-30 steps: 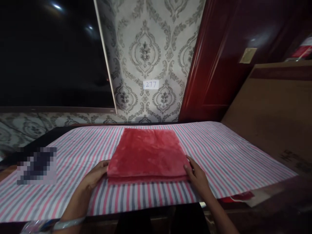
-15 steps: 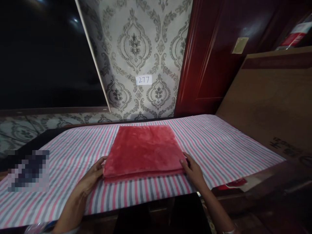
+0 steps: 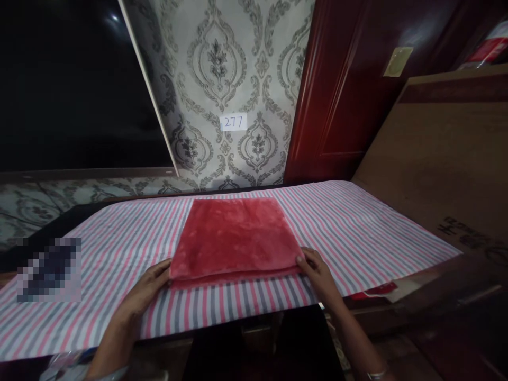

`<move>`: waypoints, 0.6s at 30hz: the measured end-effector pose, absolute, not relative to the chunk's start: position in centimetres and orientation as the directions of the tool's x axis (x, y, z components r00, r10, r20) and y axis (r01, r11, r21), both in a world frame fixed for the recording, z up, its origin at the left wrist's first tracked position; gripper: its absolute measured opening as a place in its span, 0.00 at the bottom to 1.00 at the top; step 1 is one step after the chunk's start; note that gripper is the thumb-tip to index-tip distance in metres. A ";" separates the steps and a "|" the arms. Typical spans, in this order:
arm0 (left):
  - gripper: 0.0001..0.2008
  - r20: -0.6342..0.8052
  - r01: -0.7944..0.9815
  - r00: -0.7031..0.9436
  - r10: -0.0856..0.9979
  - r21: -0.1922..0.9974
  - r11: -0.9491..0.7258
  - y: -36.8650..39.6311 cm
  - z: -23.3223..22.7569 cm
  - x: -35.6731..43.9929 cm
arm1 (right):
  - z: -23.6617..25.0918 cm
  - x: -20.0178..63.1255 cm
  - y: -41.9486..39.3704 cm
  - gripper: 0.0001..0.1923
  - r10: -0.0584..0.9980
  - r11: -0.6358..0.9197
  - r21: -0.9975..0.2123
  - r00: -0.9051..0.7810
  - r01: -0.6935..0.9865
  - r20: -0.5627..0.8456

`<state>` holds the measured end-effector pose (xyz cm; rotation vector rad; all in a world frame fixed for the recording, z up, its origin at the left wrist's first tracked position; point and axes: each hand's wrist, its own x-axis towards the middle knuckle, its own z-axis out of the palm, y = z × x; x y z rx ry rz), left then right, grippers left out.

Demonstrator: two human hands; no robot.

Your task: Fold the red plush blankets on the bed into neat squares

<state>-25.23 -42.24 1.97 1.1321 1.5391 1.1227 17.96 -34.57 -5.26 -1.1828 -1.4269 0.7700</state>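
**Two hands at the near corners of a folded red cloth**

Two hands sit well apart, one at each near corner of the folded red cloth (image 3: 235, 238), which lies flat in the middle of the striped sheet (image 3: 357, 238) covering the bench. The left hand (image 3: 148, 286) has its fingers against the near-left corner; the right hand (image 3: 317, 272) touches the near-right corner with its fingertips curled at the edge. Whether either hand actually pinches the layers or merely rests against them cannot be told from this view.

The near edge shows at least two layers, the lower one peeking out slightly. A grip that catches only the top layer would likely let the fold open or slide askew. The plush surface looks soft and slippery, so an uneven pull from one side could skew the stack. The striped sheet is loose cloth too; dragging across it might bunch it toward the bench edge, close to the hands. A paper label (image 3: 233, 122) reading 277 hangs on the patterned wall behind.
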 end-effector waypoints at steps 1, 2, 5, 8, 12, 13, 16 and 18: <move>0.24 -0.145 0.170 -0.169 0.975 0.970 0.174 -42.2 2.1 -25.3 | -5.2 18.0 -34.5 0.30 0.947 0.289 -0.928 0.070 0.235 0.313; 0.24 -0.147 0.181 -0.151 0.977 0.968 0.174 -42.2 2.3 -25.3 | -5.1 18.0 -34.5 0.30 0.953 0.277 -0.934 0.060 0.225 0.297; 0.21 -0.143 0.244 -0.079 0.987 0.957 0.158 -41.8 3.0 -24.8 | -4.9 18.1 -34.3 0.29 0.969 0.237 -0.944 0.014 0.228 0.247; 0.20 -0.134 0.256 -0.056 0.989 0.956 0.144 -41.7 3.1 -24.5 | -4.9 18.0 -34.3 0.27 0.972 0.222 -0.952 0.027 0.211 0.233; 0.26 -0.129 0.135 -0.122 0.984 0.980 0.145 -42.4 1.6 -25.5 | -5.0 18.1 -34.6 0.27 0.967 0.214 -0.962 0.101 0.171 0.234; 0.27 -0.128 0.118 -0.124 0.984 0.983 0.143 -42.6 1.1 -25.9 | -5.1 18.1 -34.6 0.27 0.966 0.215 -0.961 0.107 0.175 0.235; 0.27 -0.086 0.151 -0.103 0.991 0.983 0.101 -42.9 0.1 -26.6 | -5.0 18.2 -34.7 0.27 0.973 0.201 -0.961 0.078 0.188 0.219; 0.27 -0.050 0.166 -0.082 0.995 0.984 0.063 -42.8 0.0 -26.6 | -4.8 18.2 -34.8 0.26 0.979 0.190 -0.960 0.038 0.204 0.202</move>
